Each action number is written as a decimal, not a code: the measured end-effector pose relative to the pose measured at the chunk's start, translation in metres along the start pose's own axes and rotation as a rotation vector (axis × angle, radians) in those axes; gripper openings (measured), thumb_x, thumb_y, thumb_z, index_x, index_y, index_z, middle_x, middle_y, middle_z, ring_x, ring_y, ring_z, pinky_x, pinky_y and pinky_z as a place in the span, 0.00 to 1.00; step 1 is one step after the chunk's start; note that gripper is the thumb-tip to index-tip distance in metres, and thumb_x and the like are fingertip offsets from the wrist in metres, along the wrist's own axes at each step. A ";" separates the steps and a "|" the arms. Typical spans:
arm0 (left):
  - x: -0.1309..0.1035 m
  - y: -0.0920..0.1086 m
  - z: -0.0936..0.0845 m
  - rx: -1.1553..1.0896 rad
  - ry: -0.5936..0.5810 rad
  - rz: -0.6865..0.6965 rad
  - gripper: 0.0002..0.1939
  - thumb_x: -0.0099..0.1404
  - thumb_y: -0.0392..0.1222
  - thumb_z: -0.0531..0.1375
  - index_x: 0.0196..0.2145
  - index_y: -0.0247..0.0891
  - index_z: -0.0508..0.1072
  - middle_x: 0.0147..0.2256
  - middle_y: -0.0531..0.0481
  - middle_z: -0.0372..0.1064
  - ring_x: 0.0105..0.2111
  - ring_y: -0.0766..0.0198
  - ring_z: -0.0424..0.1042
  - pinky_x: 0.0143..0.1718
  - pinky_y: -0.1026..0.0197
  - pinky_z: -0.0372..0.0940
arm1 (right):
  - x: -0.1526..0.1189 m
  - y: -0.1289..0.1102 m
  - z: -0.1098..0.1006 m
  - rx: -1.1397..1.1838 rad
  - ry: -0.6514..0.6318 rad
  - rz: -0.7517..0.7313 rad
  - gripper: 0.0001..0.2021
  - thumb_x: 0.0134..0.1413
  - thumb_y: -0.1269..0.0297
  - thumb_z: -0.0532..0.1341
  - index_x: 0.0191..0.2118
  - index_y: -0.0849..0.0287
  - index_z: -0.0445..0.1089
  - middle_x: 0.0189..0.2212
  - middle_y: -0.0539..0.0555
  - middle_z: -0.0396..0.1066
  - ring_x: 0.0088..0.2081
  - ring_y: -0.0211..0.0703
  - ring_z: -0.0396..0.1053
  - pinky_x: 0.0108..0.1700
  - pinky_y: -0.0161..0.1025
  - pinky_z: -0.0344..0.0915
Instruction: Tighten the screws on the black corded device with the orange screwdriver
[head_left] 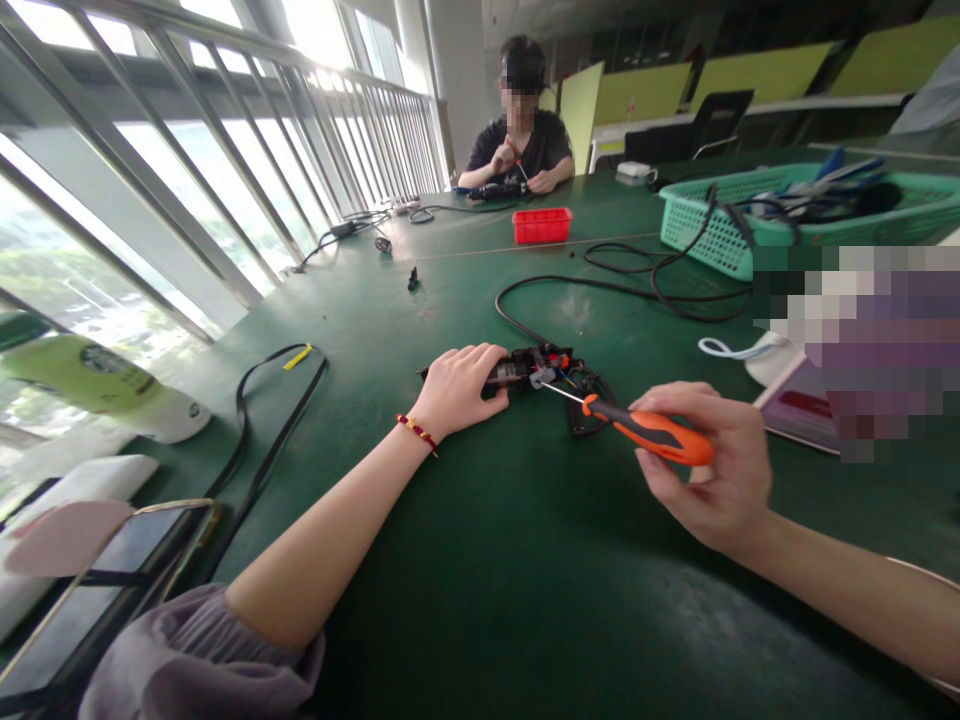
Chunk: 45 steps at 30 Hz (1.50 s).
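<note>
- With our left hand we grip the opened black device, fingers curled over one end of it.
- In our right hand we hold an orange-and-black screwdriver by its handle; its tip meets a grey part of the device, though we cannot tell whether it sits in a screw.
- Our device lies on the green table, a black cord looping behind it toward a green basket.
- Farther off we see a red tray and a seated person.
</note>
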<state>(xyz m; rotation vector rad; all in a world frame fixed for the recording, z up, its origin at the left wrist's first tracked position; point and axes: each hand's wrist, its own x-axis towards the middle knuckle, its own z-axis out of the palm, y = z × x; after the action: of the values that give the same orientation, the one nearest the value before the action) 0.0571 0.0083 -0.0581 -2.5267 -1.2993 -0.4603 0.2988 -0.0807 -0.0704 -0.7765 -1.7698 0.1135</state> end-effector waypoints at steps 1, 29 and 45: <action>0.000 0.000 0.000 0.000 0.000 0.002 0.16 0.57 0.43 0.54 0.44 0.39 0.65 0.39 0.49 0.71 0.38 0.58 0.70 0.37 0.58 0.61 | 0.000 0.000 0.000 -0.002 -0.002 -0.009 0.20 0.44 0.71 0.61 0.46 0.52 0.63 0.35 0.55 0.66 0.38 0.49 0.66 0.37 0.49 0.67; 0.001 0.016 -0.003 0.192 -0.080 0.014 0.16 0.62 0.39 0.49 0.47 0.30 0.63 0.41 0.41 0.68 0.39 0.54 0.67 0.39 0.54 0.63 | -0.002 -0.001 0.002 -0.022 0.066 0.064 0.20 0.48 0.73 0.61 0.49 0.53 0.63 0.39 0.54 0.66 0.37 0.42 0.69 0.37 0.39 0.70; 0.000 0.011 -0.004 0.123 0.061 0.137 0.17 0.59 0.37 0.52 0.46 0.29 0.66 0.54 0.38 0.61 0.55 0.52 0.58 0.60 0.51 0.51 | -0.006 -0.001 0.001 0.073 -0.061 0.146 0.15 0.50 0.70 0.60 0.46 0.53 0.64 0.37 0.53 0.66 0.30 0.37 0.71 0.31 0.36 0.71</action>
<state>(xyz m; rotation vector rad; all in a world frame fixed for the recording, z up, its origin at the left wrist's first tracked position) 0.0660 0.0005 -0.0552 -2.4599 -1.0893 -0.4108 0.2983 -0.0841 -0.0757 -0.8568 -1.7544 0.3007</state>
